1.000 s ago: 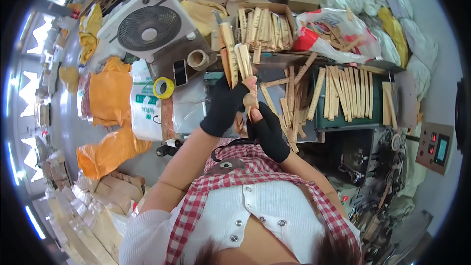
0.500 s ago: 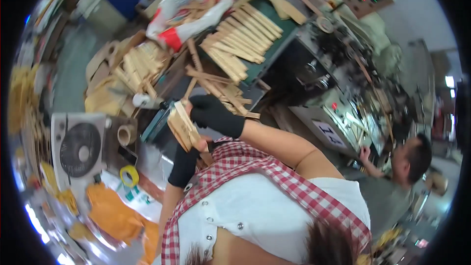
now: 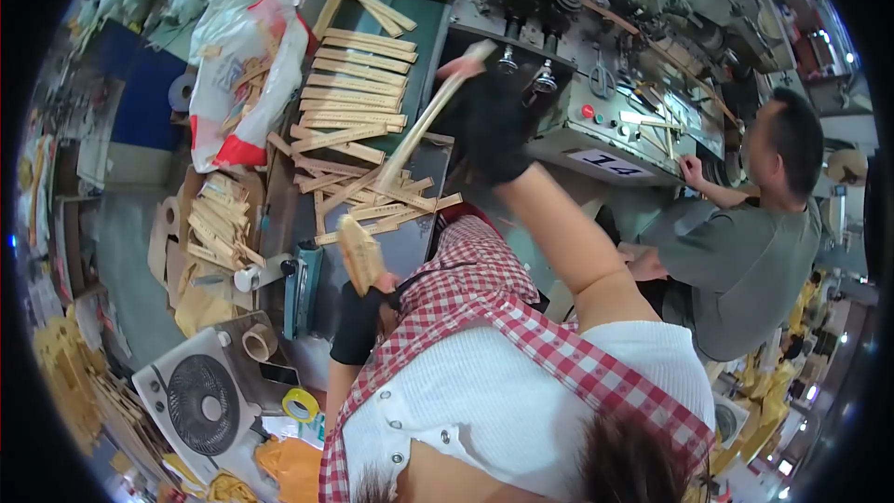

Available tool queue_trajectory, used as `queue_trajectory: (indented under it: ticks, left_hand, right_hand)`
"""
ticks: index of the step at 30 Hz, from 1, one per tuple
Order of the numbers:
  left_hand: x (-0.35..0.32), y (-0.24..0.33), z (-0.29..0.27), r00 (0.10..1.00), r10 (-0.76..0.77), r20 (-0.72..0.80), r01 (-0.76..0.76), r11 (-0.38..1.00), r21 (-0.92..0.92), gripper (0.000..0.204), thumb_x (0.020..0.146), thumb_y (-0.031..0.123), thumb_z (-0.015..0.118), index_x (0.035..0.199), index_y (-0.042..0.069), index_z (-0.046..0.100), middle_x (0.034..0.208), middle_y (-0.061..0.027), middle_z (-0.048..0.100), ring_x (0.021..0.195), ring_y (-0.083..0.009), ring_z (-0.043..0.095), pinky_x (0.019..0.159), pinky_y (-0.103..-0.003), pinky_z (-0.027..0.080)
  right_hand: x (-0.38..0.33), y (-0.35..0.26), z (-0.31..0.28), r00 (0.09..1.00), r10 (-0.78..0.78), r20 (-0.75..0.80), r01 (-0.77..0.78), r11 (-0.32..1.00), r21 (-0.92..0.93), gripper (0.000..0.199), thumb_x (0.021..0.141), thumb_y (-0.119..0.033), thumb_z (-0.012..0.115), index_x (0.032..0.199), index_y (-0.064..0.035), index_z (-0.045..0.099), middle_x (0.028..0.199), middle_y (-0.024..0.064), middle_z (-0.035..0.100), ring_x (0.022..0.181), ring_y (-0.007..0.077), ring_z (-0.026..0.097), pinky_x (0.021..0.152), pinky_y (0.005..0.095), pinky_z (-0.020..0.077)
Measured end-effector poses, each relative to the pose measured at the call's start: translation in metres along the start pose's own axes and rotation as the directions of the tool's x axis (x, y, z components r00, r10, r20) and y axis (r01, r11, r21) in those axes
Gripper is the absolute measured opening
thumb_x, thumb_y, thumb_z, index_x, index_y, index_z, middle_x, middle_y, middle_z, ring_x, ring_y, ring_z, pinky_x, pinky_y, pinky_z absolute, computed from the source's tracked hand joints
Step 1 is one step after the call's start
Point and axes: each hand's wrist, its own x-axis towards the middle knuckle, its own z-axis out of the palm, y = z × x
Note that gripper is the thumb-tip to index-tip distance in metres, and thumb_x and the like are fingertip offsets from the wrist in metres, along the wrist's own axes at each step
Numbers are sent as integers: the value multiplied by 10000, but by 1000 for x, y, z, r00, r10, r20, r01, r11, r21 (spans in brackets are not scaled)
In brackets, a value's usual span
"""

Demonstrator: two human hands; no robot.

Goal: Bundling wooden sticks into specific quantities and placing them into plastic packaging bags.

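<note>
My left hand (image 3: 358,321), in a black fingerless glove, is shut on a small bundle of thin wooden sticks (image 3: 359,254) held upright close to my chest. My right hand (image 3: 494,121), also gloved in black, is stretched far out toward the grey machine (image 3: 596,84) and grips a long wooden strip (image 3: 424,126) that blurs as it swings. Below my right arm, rows of flat wooden strips (image 3: 358,98) lie stacked on the dark green worktable (image 3: 424,23), with loose strips (image 3: 372,196) crossing at its near end.
Another person in a grey shirt (image 3: 745,251) works at the machine on the right, one hand on its panel. A red and white bag (image 3: 247,65) of sticks lies to the left. A white fan (image 3: 196,401), tape rolls (image 3: 300,404) and a box of strips (image 3: 219,224) sit lower left.
My head has turned to the right, so the machine and the other person fill more of the view. My right hand left the bundle and reached out with a long strip; my left still holds the bundle.
</note>
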Motion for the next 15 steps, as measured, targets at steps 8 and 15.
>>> queue_trajectory:
  ticks: [8, 15]
  left_hand:
    - [58, 43, -59, 927, 211, -309, -364, 702, -612, 188, 954, 276, 535, 926, 91, 553, 826, -20, 565, 790, -147, 555, 755, -310, 464]
    - [76, 115, -60, 813, 27, -582, -509, 520, -686, 204, 940, 206, 535, 779, 108, 460, 716, 10, 454, 728, -137, 502, 772, -300, 446]
  right_hand:
    - [102, 147, -329, 993, -115, -16, -50, -305, -951, 434, 869, -128, 462, 1297, -113, 531, 1351, 128, 503, 1232, 280, 485, 947, 387, 447]
    - [134, 134, -306, 959, 95, -266, -234, -260, -937, 364, 844, -206, 532, 1167, -38, 551, 1230, 237, 534, 985, 393, 593, 868, 432, 472]
